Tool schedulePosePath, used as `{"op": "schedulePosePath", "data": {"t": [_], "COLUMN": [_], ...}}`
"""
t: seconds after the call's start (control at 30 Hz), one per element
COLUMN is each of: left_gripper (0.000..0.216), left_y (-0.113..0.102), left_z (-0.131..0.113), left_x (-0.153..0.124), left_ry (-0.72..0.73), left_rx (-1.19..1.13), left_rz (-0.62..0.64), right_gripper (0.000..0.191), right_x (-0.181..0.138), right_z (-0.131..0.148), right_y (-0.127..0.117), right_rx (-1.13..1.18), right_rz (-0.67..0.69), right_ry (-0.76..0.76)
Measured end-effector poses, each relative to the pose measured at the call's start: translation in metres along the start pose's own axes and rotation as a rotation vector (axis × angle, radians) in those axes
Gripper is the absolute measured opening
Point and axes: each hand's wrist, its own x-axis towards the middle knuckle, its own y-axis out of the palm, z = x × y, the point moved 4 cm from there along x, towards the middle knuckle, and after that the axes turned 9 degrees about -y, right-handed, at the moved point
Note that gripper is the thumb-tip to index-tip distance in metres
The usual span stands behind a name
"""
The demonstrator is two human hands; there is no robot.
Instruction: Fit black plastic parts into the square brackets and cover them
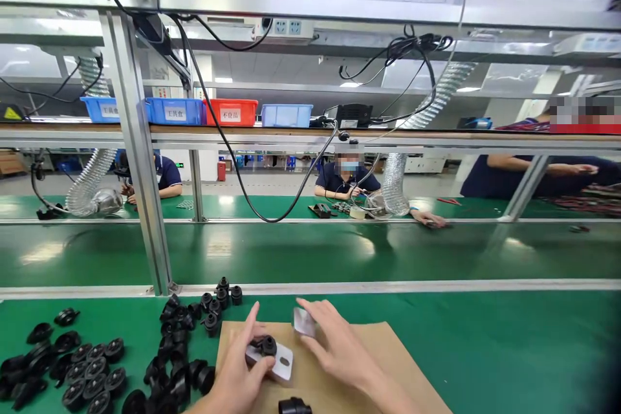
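Note:
My left hand (239, 362) grips a pale flat block (284, 363) with an oval hole in it, thumb on the near side and fingers on the far side. On top of that block, between thumb and fingers, sits a small black plastic part (268, 345). To the right, my right hand (334, 343) pinches a small light-grey flat piece (304, 322) by its edges, raised over the brown cardboard sheet (369, 362). Another black part (294, 406) lies at the sheet's near edge, partly cut off by the frame.
Loose black parts (167, 362) and round black parts (94, 375) cover the green table at left. A metal post (140, 162) rises beyond them. A black cable (233, 168) hangs from above. Several co-workers, including one in a mask (348, 181), sit across the line.

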Motion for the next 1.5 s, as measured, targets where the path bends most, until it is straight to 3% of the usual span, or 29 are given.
{"op": "schedulePosePath", "data": {"t": [0.1, 0.13, 0.17, 0.27, 0.37, 0.47, 0.57, 0.67, 0.8, 0.93, 1.03, 1.17, 1.27, 1.37, 1.5], "left_gripper": [0.074, 0.078, 0.086, 0.105, 0.079, 0.057, 0.059, 0.06, 0.04, 0.045, 0.043, 0.036, 0.06, 0.092, 0.102], "left_y": [-0.004, -0.005, -0.005, -0.006, -0.007, -0.01, -0.012, -0.016, -0.012, -0.003, -0.004, -0.013, -0.014, -0.008, -0.003], "left_z": [-0.015, -0.019, -0.022, -0.019, -0.021, -0.035, -0.052, -0.063, -0.059, -0.047, -0.046, -0.041, -0.021, 0.009, 0.035], "left_x": [-0.006, -0.007, -0.007, -0.005, -0.005, -0.01, -0.021, -0.032, -0.033, -0.026, -0.02, -0.014, -0.012, -0.011, -0.009], "left_ry": [0.332, 0.383, 0.379, 0.174, 0.17, 0.419, 0.697, 0.805, 0.624, 0.431, 0.395, 0.285, 0.213, 0.158, 0.046], "left_rx": [0.049, 0.086, 0.128, 0.201, 0.129, 0.108, 0.278, 0.372, 0.442, 0.396, 0.298, 0.197, 0.123, 0.096, 0.095], "left_rz": [-0.056, -0.05, -0.031, 0.035, -0.01, -0.071, -0.008, 0.037, 0.239, 0.444, 0.412, 0.199, 0.132, 0.203, 0.261], "right_gripper": [0.054, 0.051, 0.049, 0.044, 0.045, 0.047, 0.049, 0.048, 0.044, 0.036, 0.033, 0.039, 0.036, 0.02, 0.026], "right_x": [-0.012, -0.015, -0.016, -0.017, -0.016, -0.016, -0.018, -0.021, -0.02, 0.0, 0.038, 0.106, 0.146, 0.16, 0.139], "right_z": [-0.023, -0.027, -0.03, -0.033, -0.032, -0.035, -0.041, -0.047, -0.046, -0.021, 0.014, 0.047, 0.053, 0.047, 0.027], "right_y": [0.014, 0.017, 0.019, 0.022, 0.028, 0.037, 0.044, 0.049, 0.048, 0.048, 0.056, 0.076, 0.09, 0.094, 0.07], "right_rx": [0.002, 0.011, 0.018, 0.011, -0.029, -0.077, -0.139, -0.184, -0.206, -0.164, -0.09, -0.056, -0.032, 0.021, 0.145], "right_rz": [0.021, 0.028, 0.032, 0.02, 0.003, 0.002, -0.025, -0.071, -0.162, -0.167, -0.085, -0.015, 0.01, 0.012, -0.071], "right_ry": [0.008, 0.003, -0.002, -0.017, -0.033, -0.04, -0.039, -0.059, -0.097, -0.154, -0.201, -0.165, -0.153, -0.132, -0.055]}}
